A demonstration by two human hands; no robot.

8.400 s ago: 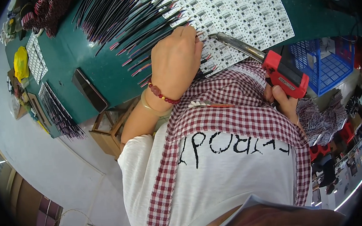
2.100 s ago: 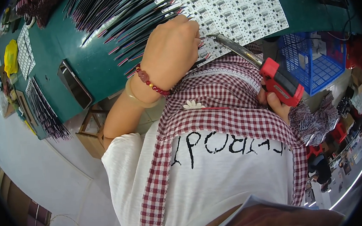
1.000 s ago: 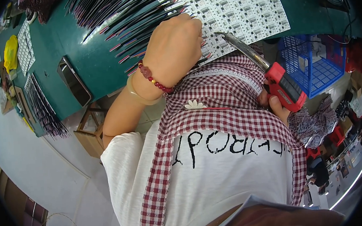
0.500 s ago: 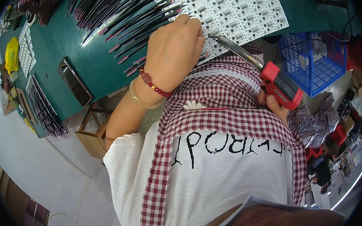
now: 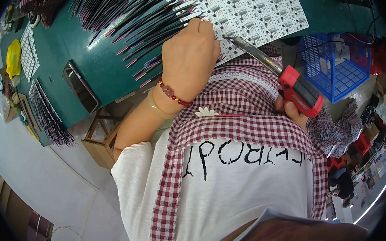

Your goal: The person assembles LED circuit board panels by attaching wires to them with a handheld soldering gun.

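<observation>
My left hand (image 5: 190,59) is closed over the near left edge of a white sheet of circuit boards (image 5: 257,9), its back toward me. What its fingertips pinch is hidden under the knuckles. Thin black wires (image 5: 150,40) with coloured ends fan out to the left of the hand and reach the sheet's left side. My right hand (image 5: 293,112), partly behind the apron, grips a red and black soldering gun (image 5: 300,91). Its bent metal tip points up and left, over the sheet just right of my left fingers; whether it touches a board I cannot tell.
On the green table (image 5: 113,81) lie a phone (image 5: 80,87), another wire bundle (image 5: 47,116) and a yellow bag (image 5: 13,59). A blue plastic crate (image 5: 334,71) stands at the right, below table height. A cable runs near the far right edge.
My left hand has shifted slightly to the right and toward me, still closed. The soldering gun has barely moved.
</observation>
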